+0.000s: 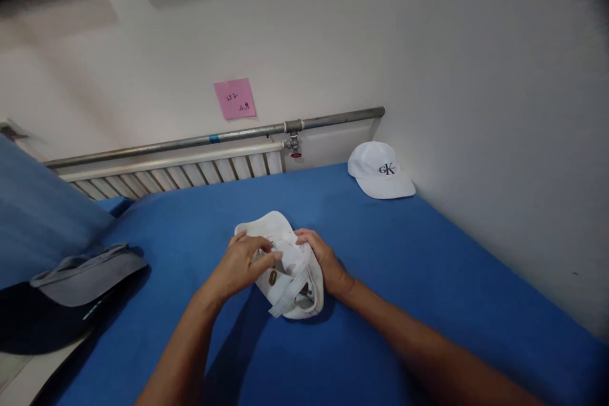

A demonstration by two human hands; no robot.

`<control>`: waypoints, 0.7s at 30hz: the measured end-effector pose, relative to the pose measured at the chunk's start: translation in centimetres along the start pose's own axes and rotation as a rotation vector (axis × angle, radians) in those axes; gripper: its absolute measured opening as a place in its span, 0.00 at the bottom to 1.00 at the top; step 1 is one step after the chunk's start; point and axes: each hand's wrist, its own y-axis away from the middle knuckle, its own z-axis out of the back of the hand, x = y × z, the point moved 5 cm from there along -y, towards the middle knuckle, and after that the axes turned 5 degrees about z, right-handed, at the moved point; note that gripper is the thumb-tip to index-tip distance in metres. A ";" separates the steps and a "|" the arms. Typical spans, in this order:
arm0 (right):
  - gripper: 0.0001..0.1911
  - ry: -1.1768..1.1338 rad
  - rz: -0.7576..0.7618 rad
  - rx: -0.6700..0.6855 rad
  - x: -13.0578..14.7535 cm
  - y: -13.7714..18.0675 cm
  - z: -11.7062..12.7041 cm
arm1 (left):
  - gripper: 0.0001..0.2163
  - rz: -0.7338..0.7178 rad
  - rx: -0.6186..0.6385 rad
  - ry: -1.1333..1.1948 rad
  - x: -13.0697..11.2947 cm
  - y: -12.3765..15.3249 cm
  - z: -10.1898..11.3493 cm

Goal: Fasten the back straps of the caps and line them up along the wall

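Note:
A white cap [285, 279] lies upside down on the blue sheet [404, 266], its brim pointing away from me. My left hand [242, 263] curls over the cap's left side, fingers pinching the fabric near the inner band. My right hand [326, 260] grips the cap's right side, fingers closed on the crown. The cap's back strap hangs loose toward me.
A second white cap with a black logo [380, 170] sits at the far right by the wall. A grey visor [88, 273] lies at the left on dark cloth. A radiator [176, 171] and pipe run along the back wall under a pink note [234, 98].

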 end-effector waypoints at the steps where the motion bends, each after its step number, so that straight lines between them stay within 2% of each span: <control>1: 0.08 -0.002 -0.009 -0.010 0.2 0.0 -0.1 | 0.12 -0.013 0.103 -0.075 -0.9 0.4 -0.3; 4: 0.05 -0.010 -0.045 -0.053 0.5 0.2 0.1 | 0.13 0.024 0.339 -0.127 -1.9 1.2 -1.8; 7: 0.05 0.019 -0.051 -0.071 0.4 0.3 0.4 | 0.12 0.056 0.443 -0.096 -1.9 1.7 -3.1; 8: 0.05 0.045 -0.048 -0.065 0.4 0.4 0.5 | 0.11 0.050 0.435 -0.094 -1.8 1.8 -3.1; 10: 0.04 0.095 -0.046 -0.050 0.4 0.5 0.7 | 0.09 0.031 0.340 -0.097 -1.6 1.7 -2.0; 13: 0.04 0.159 -0.012 -0.011 1.1 0.7 1.1 | 0.08 0.049 0.072 -0.114 -0.8 1.2 1.6; 15: 0.04 0.213 0.064 0.038 1.9 0.8 1.3 | 0.08 0.067 -0.045 -0.099 -0.1 1.0 3.5; 17: 0.05 0.255 0.145 0.098 2.3 0.8 1.4 | 0.07 0.067 -0.030 -0.024 0.5 0.8 3.9; 21: 0.06 0.351 0.169 0.262 1.4 0.6 1.6 | 0.06 0.115 0.214 0.337 1.5 0.8 1.5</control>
